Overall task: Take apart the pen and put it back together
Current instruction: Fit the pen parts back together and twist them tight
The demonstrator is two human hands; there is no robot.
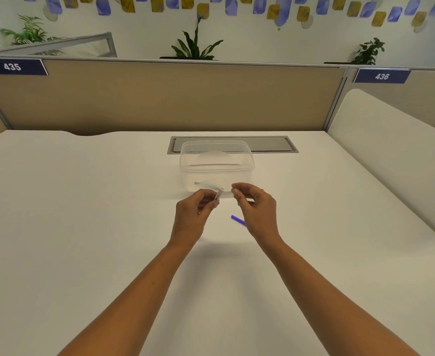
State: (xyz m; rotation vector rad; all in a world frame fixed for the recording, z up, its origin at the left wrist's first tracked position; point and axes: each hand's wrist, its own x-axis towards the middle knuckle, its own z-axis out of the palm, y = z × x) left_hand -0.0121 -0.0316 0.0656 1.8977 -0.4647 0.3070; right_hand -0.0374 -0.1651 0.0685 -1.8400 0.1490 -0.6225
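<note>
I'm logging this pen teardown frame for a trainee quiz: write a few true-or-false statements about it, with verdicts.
1. The left hand holds the pale pen barrel. True.
2. Both hands grip the barrel. False: the right hand is apart from it.
3. The blue tube lies on the table beside the right hand. True.
4. The clear container stands nearer the person than the hands. False: it stands beyond them.
</note>
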